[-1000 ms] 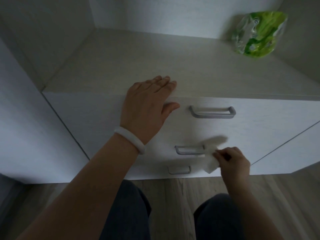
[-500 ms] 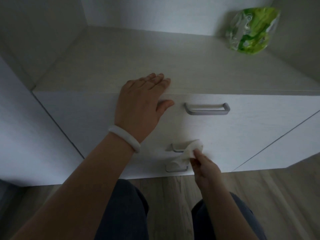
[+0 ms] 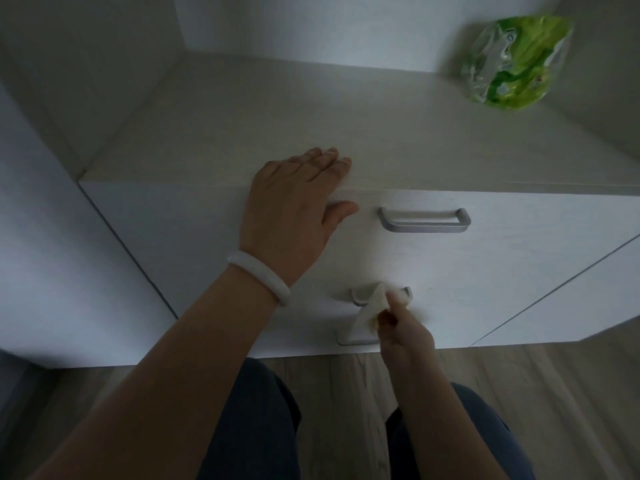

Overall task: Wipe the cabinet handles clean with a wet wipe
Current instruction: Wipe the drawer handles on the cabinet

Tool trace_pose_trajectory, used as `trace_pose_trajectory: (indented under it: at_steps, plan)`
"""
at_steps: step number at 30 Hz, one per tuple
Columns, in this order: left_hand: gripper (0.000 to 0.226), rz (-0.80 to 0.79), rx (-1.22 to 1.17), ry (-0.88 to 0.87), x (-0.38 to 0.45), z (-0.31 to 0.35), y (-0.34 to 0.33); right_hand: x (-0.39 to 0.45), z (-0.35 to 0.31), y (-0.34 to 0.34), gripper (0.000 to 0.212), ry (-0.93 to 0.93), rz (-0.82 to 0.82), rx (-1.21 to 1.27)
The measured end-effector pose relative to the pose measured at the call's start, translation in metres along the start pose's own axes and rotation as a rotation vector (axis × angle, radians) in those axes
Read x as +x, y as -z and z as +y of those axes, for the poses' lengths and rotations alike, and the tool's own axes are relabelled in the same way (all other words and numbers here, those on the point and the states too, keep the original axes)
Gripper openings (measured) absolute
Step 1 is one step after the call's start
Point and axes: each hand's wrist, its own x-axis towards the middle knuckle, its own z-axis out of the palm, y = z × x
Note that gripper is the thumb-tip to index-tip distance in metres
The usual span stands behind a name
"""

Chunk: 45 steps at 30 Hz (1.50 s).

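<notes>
A pale drawer cabinet (image 3: 502,271) has three grey bar handles stacked on its front. The top handle (image 3: 424,221) is bare. My right hand (image 3: 403,329) pinches a white wet wipe (image 3: 369,308) and presses it onto the right part of the middle handle (image 3: 360,296). The wipe hangs down over the right end of the bottom handle (image 3: 346,341). My left hand (image 3: 294,216), with a white bangle on its wrist, rests flat on the cabinet's top front edge, fingers straight.
A green wet-wipe pack (image 3: 516,62) lies at the back right of the cabinet top (image 3: 277,116). White panels rise on the left and at the back. Wood floor and my dark-trousered knees are below.
My right hand moved left from the middle handle's right end to its middle, then back toward its right part, dragging the wipe along it. My left hand stayed in place.
</notes>
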Motion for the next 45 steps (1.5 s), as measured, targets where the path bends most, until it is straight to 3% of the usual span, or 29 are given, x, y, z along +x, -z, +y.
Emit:
trace_pose_trajectory:
  at_steps: [9,15,20,26,30,35,38,41,45]
  plan:
    - [0.049,0.019,0.015,-0.013,0.0,0.0,0.0,-0.003,0.025,-0.026,0.027,-0.067,-0.206,-0.086]
    - [0.05,0.011,0.002,-0.013,0.0,-0.001,-0.001,0.003,0.039,-0.039,0.04,-0.052,-0.163,0.011]
    - [0.05,0.02,0.014,-0.028,0.0,-0.001,0.0,0.005,0.033,-0.027,0.023,-0.04,-0.161,0.029]
    - [0.049,0.04,0.014,-0.027,-0.001,0.0,0.0,0.018,-0.015,0.0,0.012,0.014,0.016,-0.026]
    - [0.05,0.041,0.021,-0.016,0.0,0.0,-0.001,0.006,0.001,-0.013,0.008,0.081,-0.052,-0.129]
    - [0.05,0.034,0.03,-0.038,0.0,-0.001,0.0,-0.007,0.022,-0.034,0.009,-0.017,-0.116,-0.156]
    - [0.05,0.032,0.019,-0.035,0.0,-0.001,0.001,0.004,0.001,-0.015,0.007,0.04,-0.068,-0.145]
    - [0.05,0.029,0.008,-0.029,0.0,-0.001,0.001,0.007,-0.027,0.005,0.028,0.098,0.023,-0.19]
    - [0.049,0.029,-0.005,-0.012,0.0,0.0,0.0,0.011,-0.046,0.017,0.034,0.375,0.175,-0.348]
